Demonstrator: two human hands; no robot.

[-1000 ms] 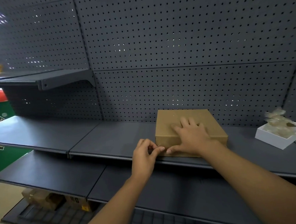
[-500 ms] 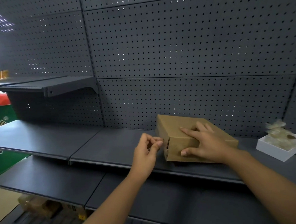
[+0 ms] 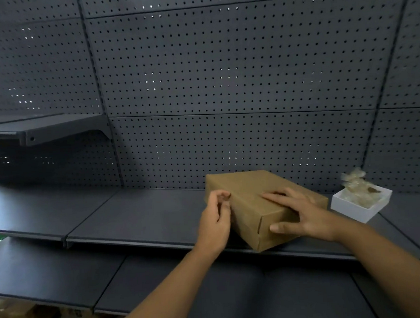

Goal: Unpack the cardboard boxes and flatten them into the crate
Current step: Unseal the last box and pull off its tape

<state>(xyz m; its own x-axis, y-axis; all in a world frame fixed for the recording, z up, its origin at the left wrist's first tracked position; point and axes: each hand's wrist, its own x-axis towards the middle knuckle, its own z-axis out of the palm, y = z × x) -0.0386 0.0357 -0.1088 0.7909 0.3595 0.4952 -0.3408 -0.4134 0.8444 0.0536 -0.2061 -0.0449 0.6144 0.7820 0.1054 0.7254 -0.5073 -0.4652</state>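
A closed brown cardboard box (image 3: 248, 188) lies on the dark grey middle shelf (image 3: 138, 213), turned so one corner juts over the shelf's front edge. My right hand (image 3: 304, 214) holds its near right end, fingers spread across the top and thumb pressed on the end face. My left hand (image 3: 214, 220) is at the box's long left side with fingers curled; nothing shows between them. No crate is in view.
A small white tray (image 3: 356, 210) with crumpled clear wrapping stands on the same shelf, just right of the box. A grey pegboard wall (image 3: 223, 83) backs the shelves. A short upper shelf (image 3: 40, 128) sticks out at left. Brown packages (image 3: 38, 317) lie at the bottom left.
The box has turned on the shelf so a corner now points at me. My right hand slid from the top to the near right end. My left hand stays curled at the left side.
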